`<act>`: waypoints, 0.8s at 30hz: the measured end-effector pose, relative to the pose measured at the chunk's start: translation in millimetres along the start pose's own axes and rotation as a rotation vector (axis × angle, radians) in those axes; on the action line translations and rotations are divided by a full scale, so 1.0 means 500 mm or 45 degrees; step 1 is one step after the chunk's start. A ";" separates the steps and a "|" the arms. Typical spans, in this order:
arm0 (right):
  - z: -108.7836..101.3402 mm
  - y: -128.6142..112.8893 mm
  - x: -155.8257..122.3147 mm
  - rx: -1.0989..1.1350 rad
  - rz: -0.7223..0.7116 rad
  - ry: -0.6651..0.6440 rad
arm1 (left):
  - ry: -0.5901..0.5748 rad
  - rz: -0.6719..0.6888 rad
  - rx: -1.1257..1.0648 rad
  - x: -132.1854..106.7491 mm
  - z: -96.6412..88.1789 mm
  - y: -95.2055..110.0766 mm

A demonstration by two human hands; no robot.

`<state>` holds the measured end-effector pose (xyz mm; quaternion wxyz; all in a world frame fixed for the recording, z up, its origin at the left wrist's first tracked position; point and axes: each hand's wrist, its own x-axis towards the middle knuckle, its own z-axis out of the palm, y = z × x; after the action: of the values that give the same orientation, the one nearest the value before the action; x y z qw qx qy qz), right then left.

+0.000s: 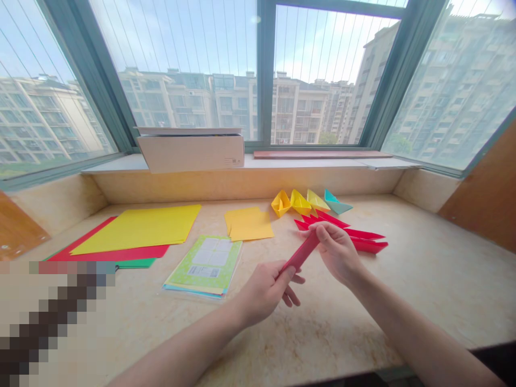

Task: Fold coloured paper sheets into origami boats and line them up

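Observation:
A narrow folded strip of red paper [301, 251] is held aslant above the counter, between both hands. My left hand [266, 293] pinches its lower end, thumb on top, with the other fingers loosely spread beneath. At the upper end, my right hand [336, 250] grips the strip between thumb and fingers. Just behind the right hand lie several long red folded paper boats [366, 244], partly hidden by it. Further back stand a row of small paper boats: an orange-yellow one [281, 204], yellow ones [300, 202] and a turquoise one [336, 203].
Orange paper squares [250, 224] lie mid-counter. Left of them are a green-covered paper pack [205, 263] and large yellow sheets [141, 228] over red and green ones. A white box [191, 153] sits on the window ledge. Pixelated blur covers the lower left.

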<state>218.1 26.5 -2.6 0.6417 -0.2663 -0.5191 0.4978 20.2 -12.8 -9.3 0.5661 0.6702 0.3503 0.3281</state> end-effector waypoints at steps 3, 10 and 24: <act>0.014 0.002 -0.011 0.031 0.166 -0.127 | 0.051 0.035 -0.096 0.002 0.002 0.006; 0.043 0.018 -0.034 -0.141 0.363 -0.294 | 0.032 -0.005 -0.116 0.006 0.004 0.017; 0.001 0.002 -0.005 -0.153 0.053 -0.035 | 0.001 -0.147 -0.023 0.001 0.000 0.012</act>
<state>217.4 24.6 -4.1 0.6070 -0.3082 -0.5511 0.4826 21.2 -13.0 -3.6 0.5901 0.6436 0.3854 0.2984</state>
